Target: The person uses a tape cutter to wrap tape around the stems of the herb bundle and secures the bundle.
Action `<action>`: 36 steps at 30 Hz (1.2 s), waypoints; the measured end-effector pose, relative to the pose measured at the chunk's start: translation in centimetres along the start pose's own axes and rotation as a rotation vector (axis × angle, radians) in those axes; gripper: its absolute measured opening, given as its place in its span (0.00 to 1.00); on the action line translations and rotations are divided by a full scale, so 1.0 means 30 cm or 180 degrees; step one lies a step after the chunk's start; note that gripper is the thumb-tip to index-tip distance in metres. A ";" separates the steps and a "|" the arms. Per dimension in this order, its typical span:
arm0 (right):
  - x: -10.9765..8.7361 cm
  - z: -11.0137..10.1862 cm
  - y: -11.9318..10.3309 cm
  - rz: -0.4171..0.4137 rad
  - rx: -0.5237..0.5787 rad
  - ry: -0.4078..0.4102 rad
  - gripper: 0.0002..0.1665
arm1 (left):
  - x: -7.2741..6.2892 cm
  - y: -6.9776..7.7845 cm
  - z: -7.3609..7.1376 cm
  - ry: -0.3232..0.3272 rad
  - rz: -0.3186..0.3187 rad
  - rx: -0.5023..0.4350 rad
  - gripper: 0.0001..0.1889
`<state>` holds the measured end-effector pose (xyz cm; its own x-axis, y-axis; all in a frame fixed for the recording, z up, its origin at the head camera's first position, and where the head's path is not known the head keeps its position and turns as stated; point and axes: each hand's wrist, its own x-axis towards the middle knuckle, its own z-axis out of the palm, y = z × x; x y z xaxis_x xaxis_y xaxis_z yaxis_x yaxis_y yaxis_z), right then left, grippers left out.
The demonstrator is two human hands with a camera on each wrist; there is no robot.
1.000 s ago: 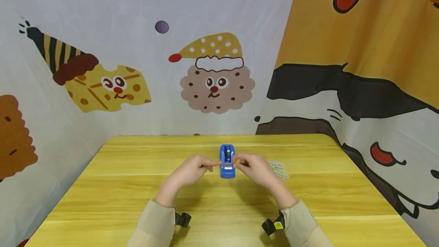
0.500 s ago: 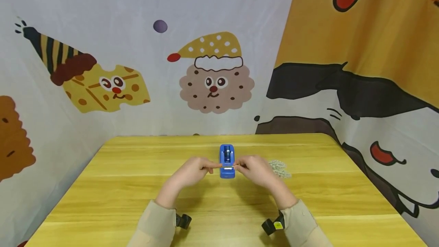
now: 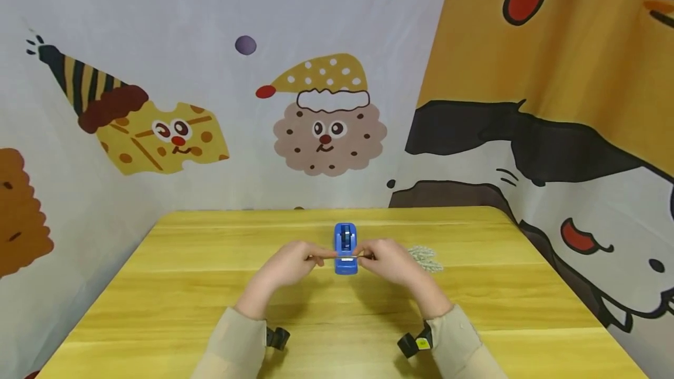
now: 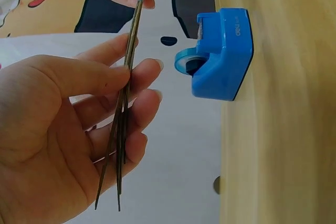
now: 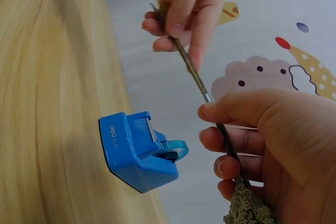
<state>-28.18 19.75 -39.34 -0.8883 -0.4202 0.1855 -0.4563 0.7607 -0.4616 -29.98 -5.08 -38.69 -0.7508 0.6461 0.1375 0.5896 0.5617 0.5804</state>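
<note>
Both hands hold a thin bundle of dried flower stems (image 4: 131, 40) stretched level between them, over a blue tape dispenser (image 3: 346, 268). My left hand (image 3: 295, 259) pinches the bare stems between thumb and fingers, and their loose ends fan out past its palm in the left wrist view. Farther along, my right hand (image 3: 387, 256) pinches the bundle near a small shiny band (image 5: 208, 97) that looks like clear tape. Pale, grainy flower heads (image 5: 247, 205) stick out below the right palm; in the head view they show beyond that hand's right side.
The dispenser carries a tape roll (image 4: 190, 61) and a toothed cutter (image 5: 150, 129). It stands on a wood-grain table (image 3: 210, 309). A cartoon-printed curtain (image 3: 210, 75) hangs behind the table and along its right side. Black wrist cameras (image 3: 277, 338) sit below the sleeves.
Both hands have shifted slightly toward the person with the dried flower stems, relative to the dispenser. Their grips look much the same. The head view has moved a little.
</note>
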 end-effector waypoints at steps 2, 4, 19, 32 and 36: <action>0.001 -0.003 -0.005 -0.0013 0.0006 -0.0007 0.09 | -0.002 0.008 -0.010 -0.0013 -0.0017 0.0030 0.23; 0.003 -0.005 -0.010 -0.0046 -0.0019 -0.0010 0.09 | -0.004 0.015 -0.020 -0.0040 -0.0028 0.0081 0.22; -0.037 -0.022 -0.028 -0.0411 -0.0418 -0.0061 0.07 | -0.014 0.029 -0.007 -0.0132 0.0392 0.0858 0.06; -0.098 0.019 0.018 -0.0245 -0.0283 -0.0442 0.06 | -0.080 0.002 0.059 -0.0253 0.0562 0.0860 0.05; -0.112 0.035 0.028 -0.0262 -0.0297 -0.0443 0.05 | -0.091 -0.005 0.067 -0.0352 0.0406 0.0717 0.05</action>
<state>-25.53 21.28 -41.26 -0.8347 -0.5425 0.0944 -0.5358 0.7607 -0.3663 -27.44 -5.89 -40.76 -0.6364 0.7645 0.1025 0.7380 0.5648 0.3693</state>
